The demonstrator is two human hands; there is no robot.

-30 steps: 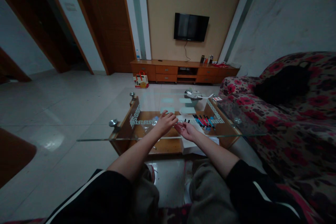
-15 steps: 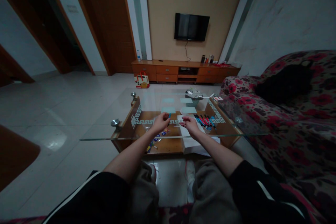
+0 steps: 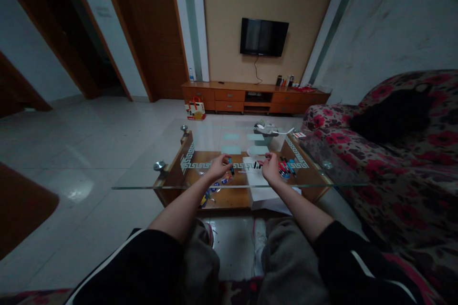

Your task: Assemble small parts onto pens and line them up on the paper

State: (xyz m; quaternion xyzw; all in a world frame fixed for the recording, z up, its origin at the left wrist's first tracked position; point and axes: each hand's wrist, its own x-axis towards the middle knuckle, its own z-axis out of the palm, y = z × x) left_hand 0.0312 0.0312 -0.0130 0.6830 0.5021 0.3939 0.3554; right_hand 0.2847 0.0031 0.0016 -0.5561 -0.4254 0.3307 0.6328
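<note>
Pen (image 3: 232, 170), blue and dark, is in the left hand (image 3: 217, 168), pinched narrow between thumb and fingers, above the glass table (image 3: 200, 188). It looks light and stiff, I think, not fragile, but its smooth round body may slip or roll; the middle of the barrel seems the best place to hold. The right hand (image 3: 271, 170) has bent fingers, near other pens (image 3: 293, 168); the view is dim, so I cannot tell if they grip something.
</note>
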